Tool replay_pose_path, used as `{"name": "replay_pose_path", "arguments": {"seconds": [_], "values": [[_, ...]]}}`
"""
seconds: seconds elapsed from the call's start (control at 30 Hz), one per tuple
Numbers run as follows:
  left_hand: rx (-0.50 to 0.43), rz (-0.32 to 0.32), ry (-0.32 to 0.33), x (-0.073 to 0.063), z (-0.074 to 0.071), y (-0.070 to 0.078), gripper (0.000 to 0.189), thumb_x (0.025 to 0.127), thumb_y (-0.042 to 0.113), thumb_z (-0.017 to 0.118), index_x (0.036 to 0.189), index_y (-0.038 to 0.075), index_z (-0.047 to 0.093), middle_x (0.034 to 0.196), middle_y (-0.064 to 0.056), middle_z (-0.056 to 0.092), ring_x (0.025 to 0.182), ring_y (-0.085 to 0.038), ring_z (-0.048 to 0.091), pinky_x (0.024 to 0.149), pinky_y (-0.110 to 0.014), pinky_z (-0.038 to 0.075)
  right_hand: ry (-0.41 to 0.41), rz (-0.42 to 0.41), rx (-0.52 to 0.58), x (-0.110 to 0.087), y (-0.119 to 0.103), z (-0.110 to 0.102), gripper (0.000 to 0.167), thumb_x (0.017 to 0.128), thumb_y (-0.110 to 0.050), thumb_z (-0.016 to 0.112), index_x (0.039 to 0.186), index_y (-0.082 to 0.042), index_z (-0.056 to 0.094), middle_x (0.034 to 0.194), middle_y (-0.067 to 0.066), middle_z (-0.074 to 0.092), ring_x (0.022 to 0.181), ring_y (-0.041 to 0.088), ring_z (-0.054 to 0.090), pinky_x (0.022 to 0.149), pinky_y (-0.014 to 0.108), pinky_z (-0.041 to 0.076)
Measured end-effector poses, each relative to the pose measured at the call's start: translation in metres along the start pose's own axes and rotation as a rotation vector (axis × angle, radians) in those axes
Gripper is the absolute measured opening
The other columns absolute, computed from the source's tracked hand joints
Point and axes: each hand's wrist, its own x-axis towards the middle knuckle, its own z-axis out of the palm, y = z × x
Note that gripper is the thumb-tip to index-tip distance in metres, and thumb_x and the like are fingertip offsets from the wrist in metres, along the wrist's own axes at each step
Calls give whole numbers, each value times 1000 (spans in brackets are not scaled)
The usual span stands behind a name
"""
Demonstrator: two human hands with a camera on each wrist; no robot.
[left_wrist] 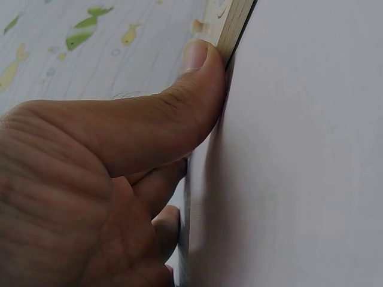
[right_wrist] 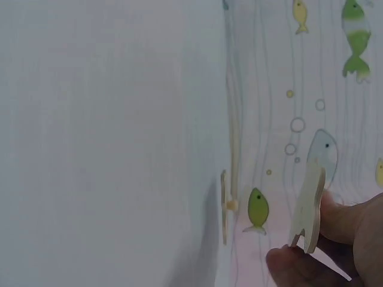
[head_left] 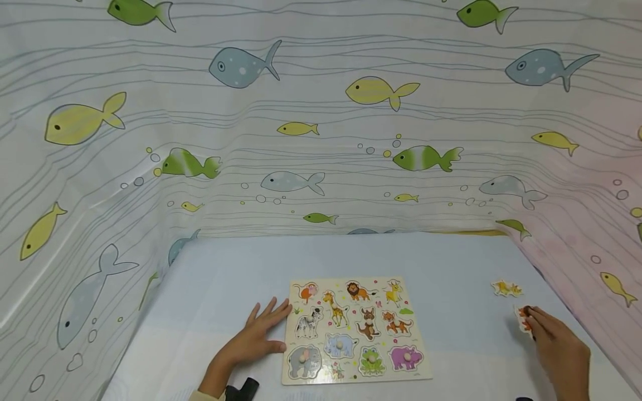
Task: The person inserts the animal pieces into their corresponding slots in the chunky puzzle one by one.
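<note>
A wooden animal puzzle board (head_left: 358, 331) lies on the table. My left hand (head_left: 258, 337) has its fingers spread, the fingertips and thumb touching the board's left edge; the left wrist view shows the thumb (left_wrist: 200, 84) against that wooden edge. My right hand (head_left: 559, 345) pinches an orange animal puzzle piece (head_left: 523, 321) at the table's right side. In the right wrist view the piece (right_wrist: 309, 209) is held up and its plain wooden back shows. Just beyond it a yellow animal puzzle piece (head_left: 507, 288) lies on the table, its knob seen in the right wrist view.
Knobbed elephant (head_left: 296, 365), rhino (head_left: 332, 350), frog (head_left: 371, 367) and hippo (head_left: 398, 362) pieces sit in the board's lower part. A fish-patterned sheet (head_left: 321, 156) hangs behind and along both sides of the white table (head_left: 261, 259).
</note>
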Motion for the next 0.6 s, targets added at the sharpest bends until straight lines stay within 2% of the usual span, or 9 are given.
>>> {"name": "replay_pose_path", "arguments": {"seconds": [0.07, 0.17, 0.23, 0.33, 0.4, 0.5, 0.6], "values": [[-7, -4, -5, 0, 0, 1, 91, 73, 28, 82, 153, 10, 41, 163, -9, 30, 154, -42, 11, 121, -62, -14, 60, -127, 64, 0, -8, 5, 26, 92, -3, 69, 117, 0, 72, 126, 7, 69, 107, -40, 27, 94, -12, 18], [-11, -6, -8, 0, -1, 2, 92, 73, 29, 82, 153, 10, 40, 163, -10, 30, 154, -42, 11, 121, -63, -14, 74, -255, 124, 2, -20, 11, 27, 89, -1, 71, 115, -1, 74, 123, -16, 62, 107, -41, 30, 90, -13, 21], [-11, -9, -10, 0, -1, 2, 92, 73, 29, 82, 153, 10, 40, 163, -9, 29, 154, -41, 10, 121, -63, -14, 50, -276, 157, 3, -28, 13, 27, 89, -2, 72, 116, -4, 75, 121, -30, 55, 107, -39, 33, 89, -13, 23], [-5, -19, -13, 1, -1, 2, 91, 74, 29, 82, 153, 11, 40, 163, -7, 29, 155, -40, 11, 121, -62, -14, -14, -284, 178, 5, -39, 16, 27, 92, -7, 69, 119, -7, 74, 118, -40, 48, 107, -39, 34, 88, -13, 24], [-6, -20, -15, 1, -1, 2, 91, 74, 29, 81, 153, 11, 40, 163, -7, 29, 155, -40, 10, 121, -62, -14, -40, -299, 202, 6, -47, 18, 28, 91, -6, 70, 119, -7, 74, 120, -38, 50, 107, -38, 36, 88, -13, 26], [-4, -28, -17, 1, -1, 1, 91, 74, 30, 81, 153, 12, 39, 163, -7, 29, 155, -39, 10, 122, -61, -14, -79, -322, 235, 7, -56, 22, 28, 92, -6, 69, 120, -7, 74, 125, -26, 59, 107, -37, 39, 85, -12, 30], [-12, -20, -17, 0, -1, 0, 91, 75, 30, 81, 153, 11, 39, 163, -7, 29, 155, -39, 10, 121, -62, -15, -114, -330, 255, 7, -66, 27, 30, 91, -5, 69, 121, -8, 73, 124, 0, 71, 107, -35, 41, 84, -11, 33]]}}
